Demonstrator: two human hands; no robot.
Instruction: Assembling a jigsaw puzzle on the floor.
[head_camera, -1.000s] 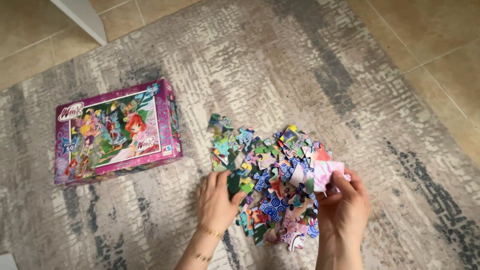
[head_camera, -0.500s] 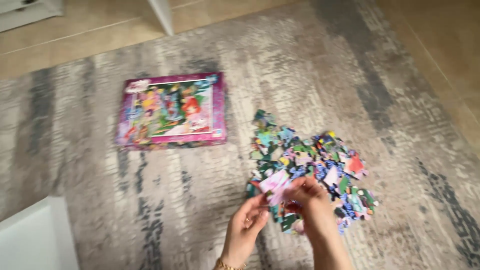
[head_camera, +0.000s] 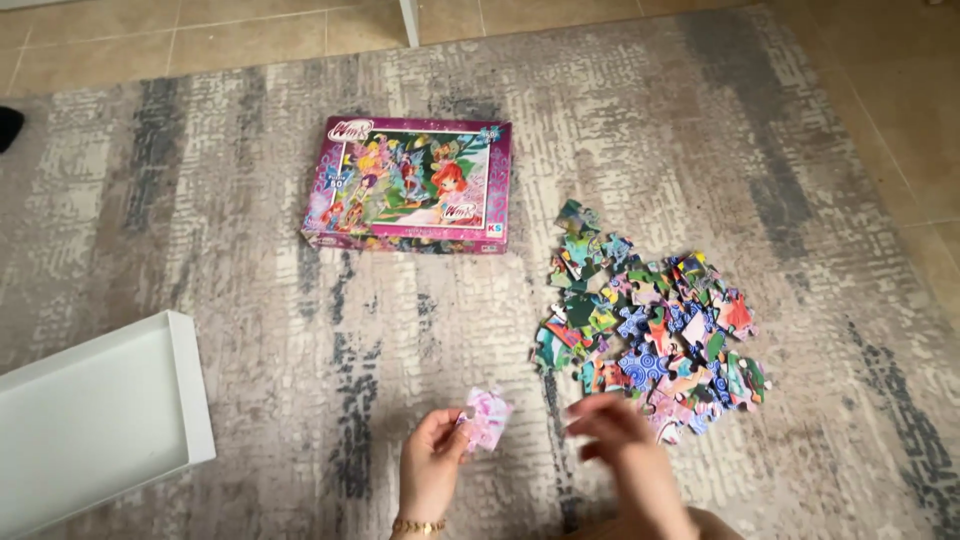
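Observation:
My left hand (head_camera: 432, 462) pinches a pink and white puzzle piece (head_camera: 485, 418) just above the rug, left of the pile. My right hand (head_camera: 617, 432) hovers blurred at the near edge of the heap of loose colourful puzzle pieces (head_camera: 652, 325), fingers spread and holding nothing. The purple puzzle box (head_camera: 410, 185) with a cartoon picture on its lid lies flat on the rug, farther away and to the left of the heap.
A grey patterned rug (head_camera: 250, 300) covers the floor, with beige tiles (head_camera: 120, 40) beyond it. A white shallow box lid (head_camera: 95, 420) lies at the near left. A white furniture leg (head_camera: 409, 20) stands at the rug's far edge.
The view swung left, bringing the white lid into sight. The pink piece passed from my right hand to my left hand, and both hands moved down and left, off the heap.

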